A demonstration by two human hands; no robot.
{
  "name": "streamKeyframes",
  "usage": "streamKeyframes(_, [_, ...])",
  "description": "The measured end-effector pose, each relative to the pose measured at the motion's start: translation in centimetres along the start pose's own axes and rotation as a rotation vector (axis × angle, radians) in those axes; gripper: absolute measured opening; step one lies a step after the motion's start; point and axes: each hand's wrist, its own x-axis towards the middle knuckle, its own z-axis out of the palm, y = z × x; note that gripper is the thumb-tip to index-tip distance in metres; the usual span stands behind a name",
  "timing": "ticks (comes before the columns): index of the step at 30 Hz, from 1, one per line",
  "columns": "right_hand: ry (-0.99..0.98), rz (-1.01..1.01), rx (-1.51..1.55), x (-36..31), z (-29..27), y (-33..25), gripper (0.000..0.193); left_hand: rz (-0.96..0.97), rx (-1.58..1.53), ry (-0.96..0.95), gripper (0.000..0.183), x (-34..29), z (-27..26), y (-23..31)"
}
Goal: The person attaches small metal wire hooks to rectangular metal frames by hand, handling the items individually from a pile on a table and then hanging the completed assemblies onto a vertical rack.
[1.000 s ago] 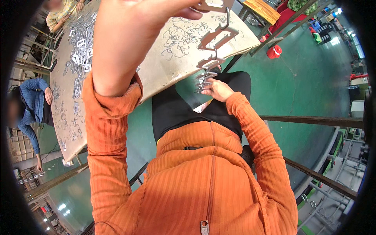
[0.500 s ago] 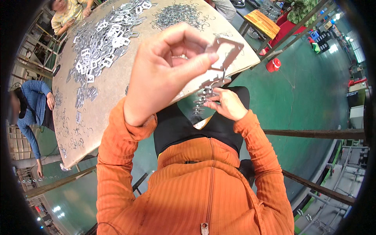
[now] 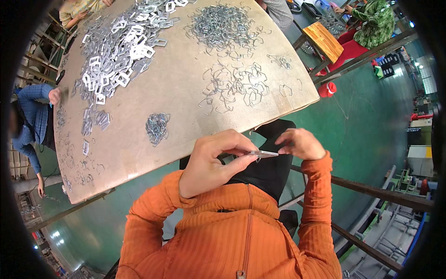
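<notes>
Left grip (image 3: 209,160) pinching plate (image 3: 266,154), right grip (image 3: 303,143) apparently alongside

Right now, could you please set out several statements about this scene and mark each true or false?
1. The left hand pinches a thin metal piece. True.
2. The right hand rests flat on the tabletop. False: it is in the air, off the tabletop.
3. A small clump of wire pieces lies on the tabletop. True.
4. The container on the floor is blue. False: the container is red.
5. The heap of metal frames lies left of the larger wire heap. True.
</notes>
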Motion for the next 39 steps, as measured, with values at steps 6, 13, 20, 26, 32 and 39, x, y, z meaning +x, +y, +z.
streamKeyframes(6, [-0.12,-0.084,-0.009,1.0,0.7,-1.9,0.052,-0.043,-0.014,0.028,0.012,0.3,0.3,-1.4])
streamKeyframes(13, [0.152,-0.27,0.201,3.5,10.5,3.2,0.056,0.115,0.072,-0.078,0.013,1.4,-0.1,2.9])
streamKeyframes(20, [0.145,-0.146,0.132,3.8,11.9,1.0,0.059,0.305,0.205,0.049,0.016,2.3,-0.7,8.1])
streamKeyframes(26, [0.336,-0.236,0.031,3.8,12.6,0.0,0.045,0.426,0.139,0.093,0.018,2.9,0.7,12.3])
streamKeyframes(32, [0.43,-0.226,0.05,3.9,12.5,-1.2,0.026,0.483,0.209,0.083,0.02,2.7,1.5,14.4])
streamKeyframes(39, [0.433,-0.163,0.025,1.5,9.9,-1.5,0.048,0.398,0.148,0.004,0.019,2.5,1.3,15.0])
